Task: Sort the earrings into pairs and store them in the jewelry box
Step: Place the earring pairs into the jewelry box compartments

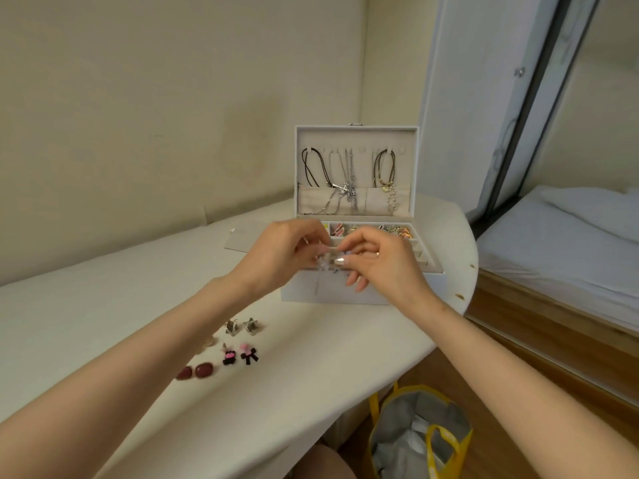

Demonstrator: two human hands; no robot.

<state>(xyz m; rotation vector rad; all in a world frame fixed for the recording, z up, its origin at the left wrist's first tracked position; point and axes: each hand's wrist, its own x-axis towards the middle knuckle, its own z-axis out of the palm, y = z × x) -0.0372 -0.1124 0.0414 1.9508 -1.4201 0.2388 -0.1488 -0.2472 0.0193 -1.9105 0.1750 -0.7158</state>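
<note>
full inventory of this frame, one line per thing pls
jewelry box: 1, white, lid open, far end of table
necklaces: several, dark cords and silver chains, hanging inside lid
jewellery in tray: several pieces, mixed colours, box's top compartments
star earrings: 2, silver, on table, near the box
bow earrings: 2, black and pink, on table
oval earrings: 2, dark red, on table
pale earring: count unclear, partly behind left forearm
table: 1, cream
bag: 1, yellow and grey, floor
bed: 1, white, right
left hand: pinching something small over box
right hand: pinching the same small item
</note>
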